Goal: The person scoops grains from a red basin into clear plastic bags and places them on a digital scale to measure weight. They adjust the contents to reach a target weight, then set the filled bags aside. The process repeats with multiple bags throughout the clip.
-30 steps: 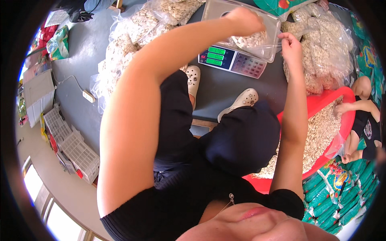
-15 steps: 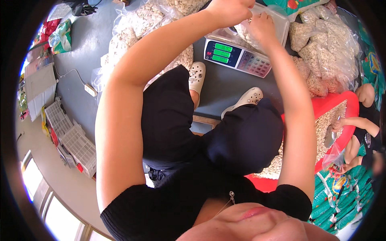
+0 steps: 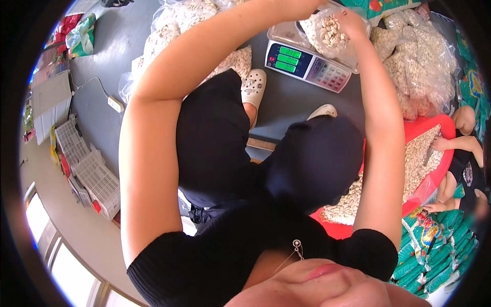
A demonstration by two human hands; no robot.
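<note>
A clear plastic bag [image 3: 331, 34] part-filled with pale nuts or seeds rests on the tray of a white digital scale [image 3: 307, 66]. My right hand [image 3: 353, 24] is closed on the bag's right side, near its top. At the upper picture edge, my left hand [image 3: 308, 6] is closed at the bag's left upper edge, its fingers partly cut off by the frame. Green digits glow on the scale's display [image 3: 288, 59], and its keypad faces me.
Large clear bags of the same pale pieces stand left [image 3: 176, 23] and right [image 3: 422, 61] of the scale. At my right is a red tub [image 3: 447, 130] of loose pieces, with a co-worker's hand [image 3: 441, 144] in it. Green packages [image 3: 429, 256] lie below the tub.
The plastic bag now shows more of its contents, and my right hand has shifted to its right side. Digits on the display differ. The co-worker's hand has moved farther up the tub.
</note>
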